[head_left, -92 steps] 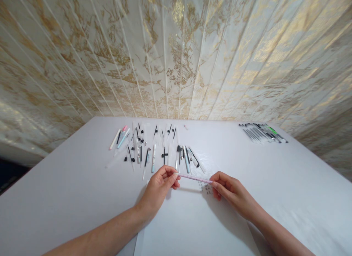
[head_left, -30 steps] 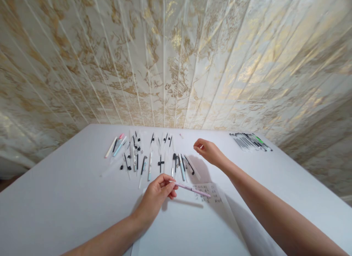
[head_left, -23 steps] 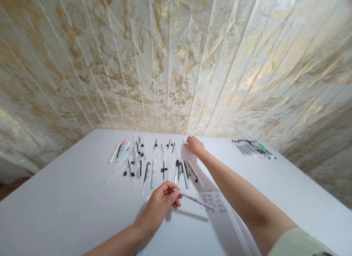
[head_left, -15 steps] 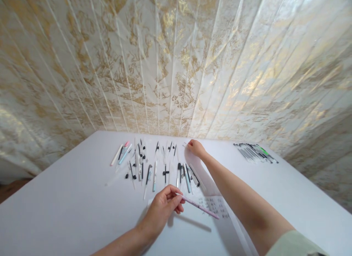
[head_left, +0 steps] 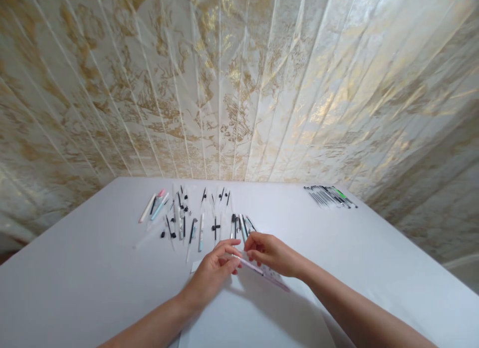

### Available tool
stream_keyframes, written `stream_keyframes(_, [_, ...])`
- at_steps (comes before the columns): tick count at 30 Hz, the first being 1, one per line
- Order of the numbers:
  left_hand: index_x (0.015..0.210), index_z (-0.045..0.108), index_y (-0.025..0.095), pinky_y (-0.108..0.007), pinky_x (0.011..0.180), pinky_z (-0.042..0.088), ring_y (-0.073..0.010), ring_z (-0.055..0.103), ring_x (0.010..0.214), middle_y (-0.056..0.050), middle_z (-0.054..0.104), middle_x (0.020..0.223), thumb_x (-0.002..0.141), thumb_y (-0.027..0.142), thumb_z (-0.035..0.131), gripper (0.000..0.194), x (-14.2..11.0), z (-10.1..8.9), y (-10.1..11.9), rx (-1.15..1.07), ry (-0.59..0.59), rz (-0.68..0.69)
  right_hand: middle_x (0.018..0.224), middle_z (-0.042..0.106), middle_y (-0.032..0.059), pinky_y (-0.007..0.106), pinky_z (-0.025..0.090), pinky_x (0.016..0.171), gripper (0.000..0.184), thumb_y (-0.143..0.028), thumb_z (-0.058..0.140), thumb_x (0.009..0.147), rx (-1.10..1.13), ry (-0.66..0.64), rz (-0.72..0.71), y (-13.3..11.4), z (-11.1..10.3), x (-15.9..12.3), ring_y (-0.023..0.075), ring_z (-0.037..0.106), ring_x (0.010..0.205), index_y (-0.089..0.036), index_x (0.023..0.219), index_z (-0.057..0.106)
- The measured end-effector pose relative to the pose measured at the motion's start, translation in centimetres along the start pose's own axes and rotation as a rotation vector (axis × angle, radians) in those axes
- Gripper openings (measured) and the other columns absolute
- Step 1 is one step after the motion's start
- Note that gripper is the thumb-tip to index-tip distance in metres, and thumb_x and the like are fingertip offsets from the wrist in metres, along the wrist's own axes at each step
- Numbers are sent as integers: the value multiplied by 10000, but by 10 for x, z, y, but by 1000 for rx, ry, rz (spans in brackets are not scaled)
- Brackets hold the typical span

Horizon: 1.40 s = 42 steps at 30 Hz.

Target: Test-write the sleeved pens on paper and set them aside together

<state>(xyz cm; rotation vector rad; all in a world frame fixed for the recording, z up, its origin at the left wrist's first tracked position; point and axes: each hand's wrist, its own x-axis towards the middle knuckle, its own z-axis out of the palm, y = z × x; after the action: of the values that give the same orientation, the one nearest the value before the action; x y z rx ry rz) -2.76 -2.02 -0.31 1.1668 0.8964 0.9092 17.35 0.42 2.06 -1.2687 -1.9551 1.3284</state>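
Observation:
My left hand (head_left: pixel 213 272) pinches the upper end of a slim lilac pen (head_left: pixel 270 277), which slants down to the right above a white sheet of paper (head_left: pixel 232 320). Close beside it is my right hand (head_left: pixel 275 253), its fingers curled together near the pen's held end. Whatever sits between the right fingertips is too small or hidden to make out. Handwriting on the paper is partly covered by the pen and right hand. Just beyond both hands lie loose pen parts, among them a pale blue and white pen barrel (head_left: pixel 201 233).
Black refills, clear tubes and small black caps (head_left: pixel 173 235) are scattered over the white table (head_left: pixel 93 268). White, black and blue pens (head_left: pixel 159 206) lie at the left. A row of dark pens (head_left: pixel 329 196) is at the back right, before a gold-patterned curtain (head_left: pixel 239 88).
My right hand has come back from the far edge of the table to beside my left hand. The lilac pen stays in my left hand. The view has shifted slightly right.

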Motion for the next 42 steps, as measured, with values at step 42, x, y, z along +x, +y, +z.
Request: stream_keyframes(42, [955,626,233,-241,645,383,-142,501,628,64,478,532,877,353,541,166,-5,5,-9,125,82,-41,839,606,7,273,415,621,284,-456,424,957,214,525,-3,54,18,-76,119,512,597,-210,1044,536])
